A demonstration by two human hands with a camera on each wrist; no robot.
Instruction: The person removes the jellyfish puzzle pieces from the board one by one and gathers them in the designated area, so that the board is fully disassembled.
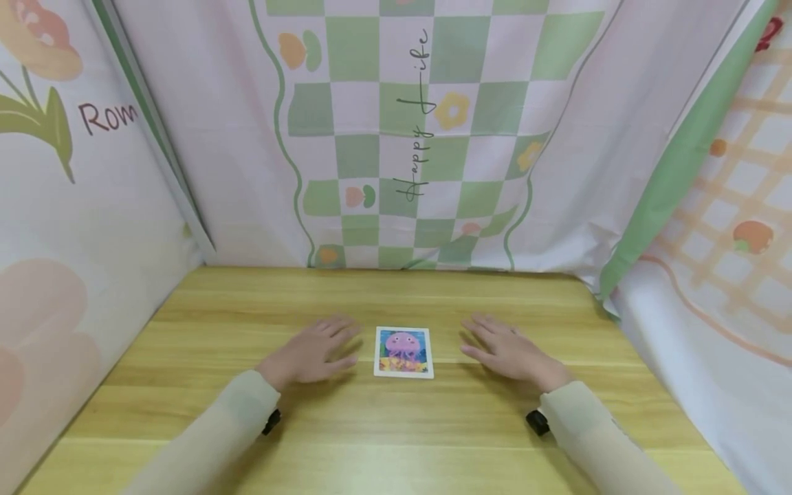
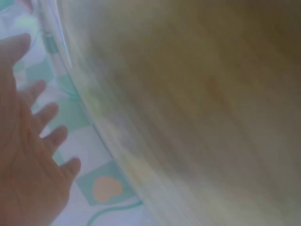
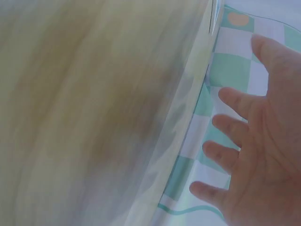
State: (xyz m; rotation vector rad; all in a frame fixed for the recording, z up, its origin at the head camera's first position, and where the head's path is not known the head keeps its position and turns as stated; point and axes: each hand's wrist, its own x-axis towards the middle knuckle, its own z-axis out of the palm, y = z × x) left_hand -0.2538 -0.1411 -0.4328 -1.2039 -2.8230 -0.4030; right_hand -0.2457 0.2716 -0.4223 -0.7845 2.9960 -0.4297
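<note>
A small white-bordered picture card (image 1: pixel 403 353) with a pink jellyfish on a blue sea scene lies flat on the wooden table (image 1: pixel 396 426). To its left is my left hand (image 1: pixel 312 349), fingers spread and pointing toward the card without touching it. On the other side my right hand (image 1: pixel 510 349) is held in a mirrored way, its fingers loosely spread. The left wrist view shows the left palm (image 2: pixel 28 160) bare, with nothing in it. Likewise, the right palm (image 3: pixel 268 155) in the right wrist view holds nothing.
A green-and-white checkered curtain (image 1: pixel 408 137) hangs along the table's far edge. Printed cloth walls stand on the left (image 1: pixel 93 240) and right (image 1: pixel 711 261) sides. Black wrist-worn devices (image 1: pixel 537 422) show under the sleeves.
</note>
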